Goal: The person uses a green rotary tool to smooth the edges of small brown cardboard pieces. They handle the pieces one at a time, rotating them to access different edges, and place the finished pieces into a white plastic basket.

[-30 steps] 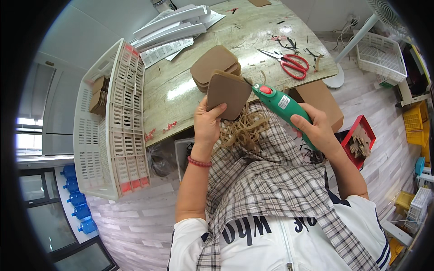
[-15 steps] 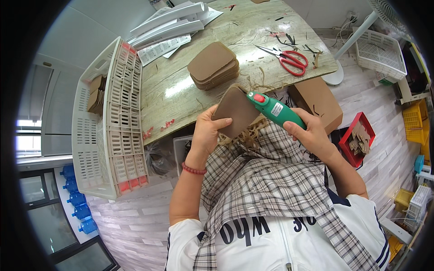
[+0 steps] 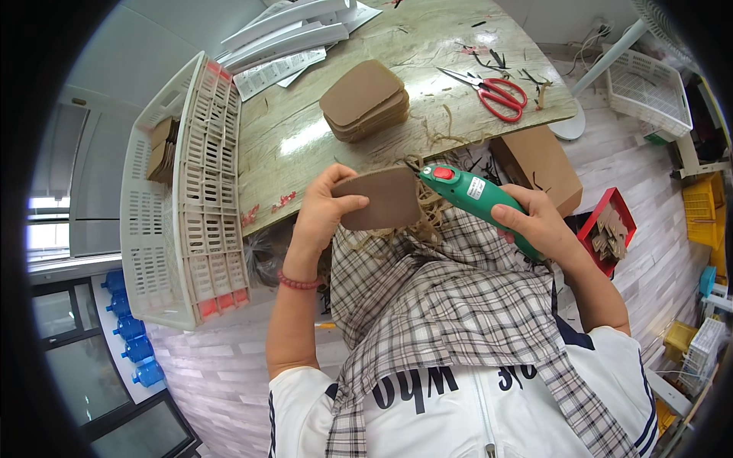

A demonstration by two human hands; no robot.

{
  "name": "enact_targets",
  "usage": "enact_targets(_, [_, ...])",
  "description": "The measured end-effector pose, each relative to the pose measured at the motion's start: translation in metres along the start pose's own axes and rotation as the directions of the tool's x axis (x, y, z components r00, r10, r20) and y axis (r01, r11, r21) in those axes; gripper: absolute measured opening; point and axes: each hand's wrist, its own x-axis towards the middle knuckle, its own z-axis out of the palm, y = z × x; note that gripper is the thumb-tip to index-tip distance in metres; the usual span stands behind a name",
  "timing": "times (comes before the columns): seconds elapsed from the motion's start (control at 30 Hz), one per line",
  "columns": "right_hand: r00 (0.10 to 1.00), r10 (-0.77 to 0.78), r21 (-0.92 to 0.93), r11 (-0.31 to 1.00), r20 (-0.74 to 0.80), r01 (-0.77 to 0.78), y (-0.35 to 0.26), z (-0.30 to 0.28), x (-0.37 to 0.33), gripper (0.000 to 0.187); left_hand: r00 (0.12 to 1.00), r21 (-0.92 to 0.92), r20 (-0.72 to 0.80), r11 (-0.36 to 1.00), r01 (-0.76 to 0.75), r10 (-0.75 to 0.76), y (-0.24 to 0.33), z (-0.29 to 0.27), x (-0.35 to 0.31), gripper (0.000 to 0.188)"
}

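My left hand [image 3: 327, 206] grips a flat brown pad with rounded corners [image 3: 382, 200] by its left end, thumb on top and fingers underneath. In my right hand [image 3: 534, 221] is a green handheld electric cutter with a red switch [image 3: 466, 192]. The cutter's tip meets the pad's upper right corner, over my lap. Curled tan trimmings [image 3: 427, 217] hang and lie beneath the pad on my checked apron [image 3: 427, 298]. Just beyond, a stack of similar brown pads [image 3: 365, 103] stands on the table [image 3: 282, 160].
Red-handled scissors [image 3: 496, 95] and dark scraps lie on the table's right. A white slatted crate [image 3: 214, 175] stands at the left, papers [image 3: 290, 46] behind it. Below the table's right edge are a cardboard box [image 3: 538, 164] and a red tray of brown pieces [image 3: 592, 252].
My left hand has shifted left and slightly up, turning the pad from steeply tilted to nearly level. The cutter stays by the pad's edge, moved slightly right and down.
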Motion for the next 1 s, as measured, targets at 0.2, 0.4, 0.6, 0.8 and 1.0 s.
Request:
enact_targets(0.2, [0.999, 0.03, -0.032, 0.999, 0.041, -0.029, -0.001, 0.001, 0.002, 0.038, 0.99, -0.226, -0.101, 0.967, -0.122, 0.102, -0.013, -0.01, 0.002, 0.018])
enact_targets(0.4, [0.997, 0.029, -0.028, 0.999, 0.07, -0.027, 0.003, 0.001, 0.002, 0.037, 0.997, -0.197, -0.049, 0.978, -0.069, 0.061, -0.012, -0.008, 0.003, 0.016])
enact_targets(0.6, [0.997, 0.015, -0.076, 0.997, 0.069, -0.01, 0.003, 0.002, 0.002, 0.039, 1.0, -0.169, 0.023, 0.986, -0.015, 0.02, -0.014, 0.0, 0.006, 0.015])
enact_targets(0.8, [0.997, 0.036, -0.092, 0.995, 0.074, -0.029, 0.003, 0.004, 0.004, 0.04, 0.993, -0.172, 0.114, 0.984, 0.035, -0.016, -0.009, 0.01, 0.006, 0.016])
enact_targets(1.0, [0.995, 0.019, -0.071, 0.997, 0.097, -0.012, 0.001, 0.009, 0.009, 0.04, 0.983, -0.039, 0.178, 0.997, 0.062, -0.054, 0.001, 0.015, 0.005, 0.017])
